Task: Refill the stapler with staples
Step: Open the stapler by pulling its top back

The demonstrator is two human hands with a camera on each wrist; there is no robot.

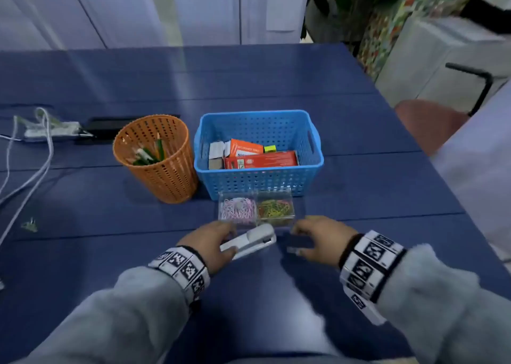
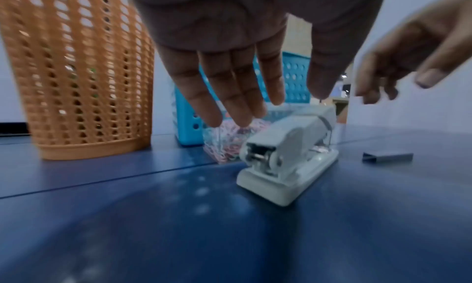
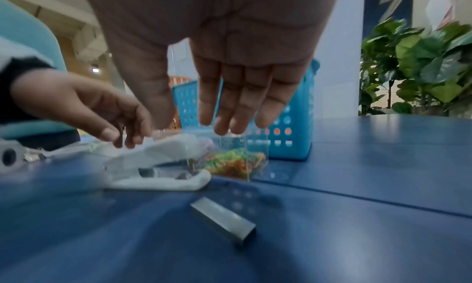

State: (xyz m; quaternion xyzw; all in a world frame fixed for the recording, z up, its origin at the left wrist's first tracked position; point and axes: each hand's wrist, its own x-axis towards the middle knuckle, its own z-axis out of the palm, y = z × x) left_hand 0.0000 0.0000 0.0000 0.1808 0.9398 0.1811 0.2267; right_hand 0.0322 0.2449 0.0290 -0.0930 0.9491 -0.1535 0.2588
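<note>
A white stapler (image 1: 249, 242) lies closed on the blue table (image 1: 249, 294), just in front of a clear clip box. My left hand (image 1: 231, 237) hovers over its rear end. In the left wrist view the fingers (image 2: 230, 105) are straight and spread above the stapler (image 2: 288, 152), gripping nothing. My right hand (image 1: 297, 237) hangs open to the right of the stapler's nose. A grey strip of staples (image 3: 223, 219) lies flat on the table beneath that hand (image 3: 196, 126), untouched. The left wrist view shows the same strip (image 2: 387, 157) right of the stapler.
A clear box of pink and coloured paper clips (image 1: 257, 210) stands right behind the stapler. Behind it is a blue basket (image 1: 257, 114) with red boxes, and an orange mesh cup (image 1: 157, 156) of pens to its left. White cables (image 1: 41, 153) run along the left edge.
</note>
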